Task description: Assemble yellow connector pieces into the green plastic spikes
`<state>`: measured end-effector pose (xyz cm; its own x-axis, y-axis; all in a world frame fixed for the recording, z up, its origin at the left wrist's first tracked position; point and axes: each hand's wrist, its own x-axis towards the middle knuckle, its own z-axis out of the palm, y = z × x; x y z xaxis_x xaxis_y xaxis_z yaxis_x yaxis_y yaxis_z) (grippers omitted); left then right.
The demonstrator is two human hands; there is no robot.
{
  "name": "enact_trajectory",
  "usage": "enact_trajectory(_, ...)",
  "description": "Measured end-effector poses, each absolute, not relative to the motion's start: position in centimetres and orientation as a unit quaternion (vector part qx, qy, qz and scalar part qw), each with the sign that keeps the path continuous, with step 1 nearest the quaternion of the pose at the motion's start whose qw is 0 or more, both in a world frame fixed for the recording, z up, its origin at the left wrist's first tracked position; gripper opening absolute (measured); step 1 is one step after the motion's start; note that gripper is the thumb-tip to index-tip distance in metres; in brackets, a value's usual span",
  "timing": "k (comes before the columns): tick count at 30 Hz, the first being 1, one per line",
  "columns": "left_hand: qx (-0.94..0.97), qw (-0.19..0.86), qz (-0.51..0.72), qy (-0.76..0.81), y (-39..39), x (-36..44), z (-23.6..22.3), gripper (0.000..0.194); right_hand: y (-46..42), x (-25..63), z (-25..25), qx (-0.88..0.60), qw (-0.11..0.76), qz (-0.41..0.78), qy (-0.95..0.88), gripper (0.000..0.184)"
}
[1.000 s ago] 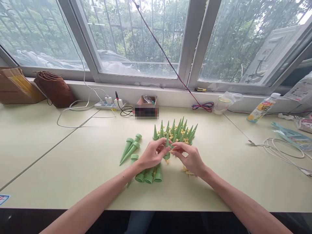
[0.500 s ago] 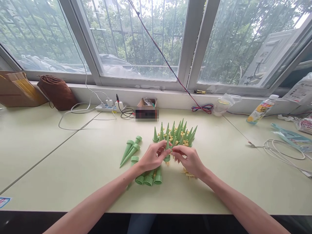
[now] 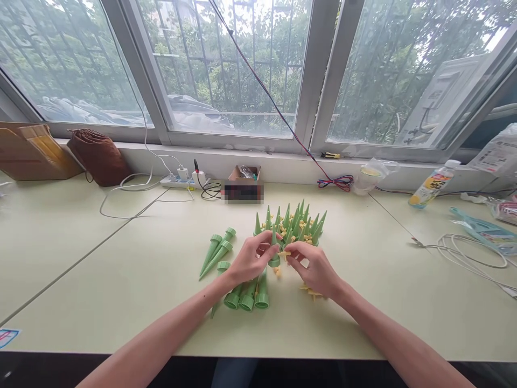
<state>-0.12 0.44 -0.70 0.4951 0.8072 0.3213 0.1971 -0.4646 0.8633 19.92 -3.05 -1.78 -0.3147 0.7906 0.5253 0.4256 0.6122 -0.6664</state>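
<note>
A green plastic watering spike (image 3: 274, 262) stands point up in the fingers of my left hand (image 3: 251, 260), cap at the bottom. Between my right hand's (image 3: 317, 267) thumb and fingers is a small yellow plastic T-shaped piece (image 3: 285, 254), close beside the spike; whether they touch I cannot tell. Behind both hands, several upright green spikes (image 3: 302, 215) stand grouped with yellow pieces among them. More green spikes (image 3: 210, 253) lie to the left, and several capped ones (image 3: 246, 302) lie in front of my left wrist. Loose yellow pieces (image 3: 313, 292) lie under my right wrist.
Along the window wall are a brown pouch (image 3: 99, 156), a white power strip (image 3: 172, 182), a small open box (image 3: 245, 172) and coiled wire (image 3: 337, 183). A drink bottle (image 3: 434, 186) and a white cable (image 3: 468, 253) are on the right. The table's front edge runs below my forearms.
The yellow piece shows more plainly between my right fingertips. The spike in my left hand has shifted slightly left. Both hands stay close together.
</note>
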Motion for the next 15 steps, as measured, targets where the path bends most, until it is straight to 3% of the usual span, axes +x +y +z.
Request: enact_trajectory(15, 0.811, 0.338, 0.355, 0.32, 0.4, -0.2, -1.1, 0.026, -2.7, 20.3, -3.0, -0.402, 0.385, 0.214, -0.803, 0.02)
